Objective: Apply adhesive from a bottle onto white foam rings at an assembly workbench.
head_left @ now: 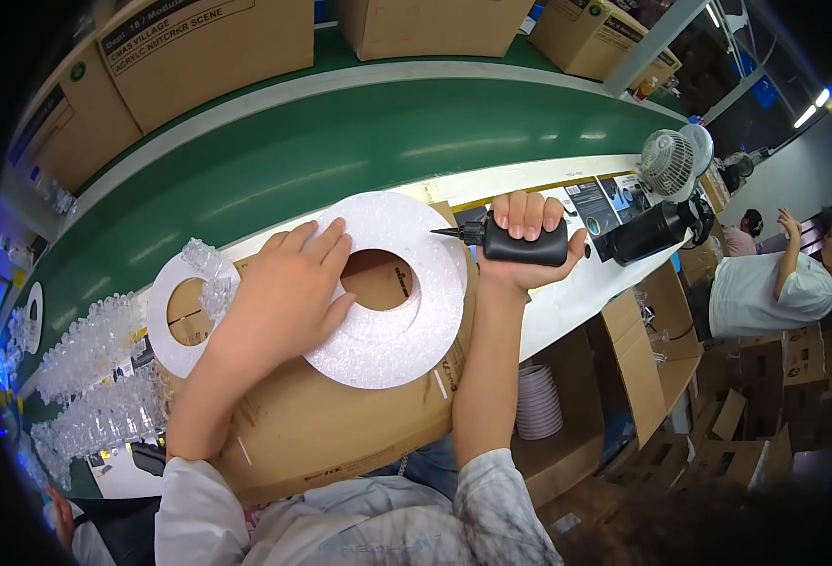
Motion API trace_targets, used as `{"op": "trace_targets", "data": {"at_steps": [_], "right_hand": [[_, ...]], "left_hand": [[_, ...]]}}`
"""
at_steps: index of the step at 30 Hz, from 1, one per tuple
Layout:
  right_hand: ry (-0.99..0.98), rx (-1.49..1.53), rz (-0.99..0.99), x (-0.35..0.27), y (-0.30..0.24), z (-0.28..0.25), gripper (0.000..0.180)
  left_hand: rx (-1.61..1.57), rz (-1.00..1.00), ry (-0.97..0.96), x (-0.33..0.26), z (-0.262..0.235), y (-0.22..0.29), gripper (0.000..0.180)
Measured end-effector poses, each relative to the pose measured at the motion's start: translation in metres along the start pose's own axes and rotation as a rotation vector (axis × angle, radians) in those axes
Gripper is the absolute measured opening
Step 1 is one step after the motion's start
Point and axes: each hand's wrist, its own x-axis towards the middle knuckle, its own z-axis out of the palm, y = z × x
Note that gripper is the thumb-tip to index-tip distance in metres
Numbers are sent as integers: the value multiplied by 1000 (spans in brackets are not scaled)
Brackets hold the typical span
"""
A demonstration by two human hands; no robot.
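Observation:
Fingers spread, my left hand (284, 292) lies flat on a white speckled ring (425, 335) with a round hole in its middle. A second ring seems to lie under it, its edge showing at the right. My right hand (527, 213) is wrapped round a black squeeze bottle (534, 249). The bottle's thin dark nozzle points left, just over the ring's right upper part. Beneath the rings is a brown cardboard box (340, 434). Left of my left hand, another white ring (159, 325) carries clear faceted plastic pieces (206, 262) along its right side.
Rows of clear plastic pieces (95, 349) stand at the left. A green conveyor belt (340, 127) with cartons (208, 47) beyond runs across the back. At the right are a fan (667, 162), a black cylinder (644, 233), an open carton (637, 363), stacked white rings (537, 404) and a person (765, 292).

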Motion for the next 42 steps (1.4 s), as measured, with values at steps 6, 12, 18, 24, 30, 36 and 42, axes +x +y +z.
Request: {"op": "trace_targets", "data": {"at_steps": [6,12,18,24,30,36,42], "right_hand": [[-13,-58,-6,-1,3,-1,43],[-20,-66,-6,-1,2,-4,43],[-29,-79,-9,-1,1,-5,42],[-47,-65,13,-2,7,-7,39],[67,117,-53,2,-1,2,31],[171,324,7,1,1,-3,25],[193,383,37,0,7,-1,24]], "left_hand": [[9,1,7,-1,-1,0,53],[15,-9,0,0,1,2,53],[41,1,-7,1,0,2,54],[38,-17,-21,-4,3,-4,55],[-63,-59,31,-7,-25,-17,54],[131,-651,-129,-40,-56,-82,53],[217,-995,-609,-65,-17,-166,54]]}}
